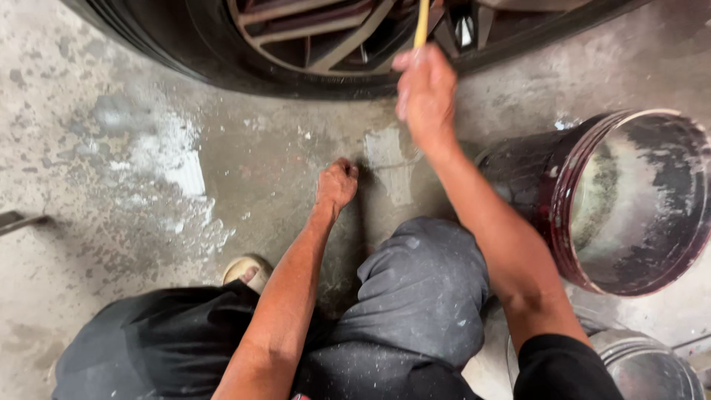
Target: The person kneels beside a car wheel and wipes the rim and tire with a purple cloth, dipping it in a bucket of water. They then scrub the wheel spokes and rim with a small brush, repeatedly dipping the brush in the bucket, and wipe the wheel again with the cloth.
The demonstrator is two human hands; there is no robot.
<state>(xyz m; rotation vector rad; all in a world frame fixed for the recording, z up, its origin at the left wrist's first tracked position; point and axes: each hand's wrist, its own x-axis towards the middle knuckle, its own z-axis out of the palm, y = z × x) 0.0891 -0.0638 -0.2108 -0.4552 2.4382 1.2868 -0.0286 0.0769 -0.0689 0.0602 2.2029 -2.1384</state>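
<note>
My right hand (425,90) is closed around a thin yellow handle (421,22) that runs up into the spokes of a car wheel (326,37) at the top of the view. What is on the handle's far end is hidden among the spokes. My left hand (337,182) is a closed fist pressed knuckles-down on the wet concrete floor (148,185), just below the black tyre (222,67). I am crouched, with my dark-trousered knees at the bottom of the view.
A dark bucket (629,200) holding murky water stands on the right by my right forearm. A metal pail (644,367) sits at the bottom right corner. Soap foam (174,167) spreads over the floor on the left. A sandal toe (248,270) shows beside my left knee.
</note>
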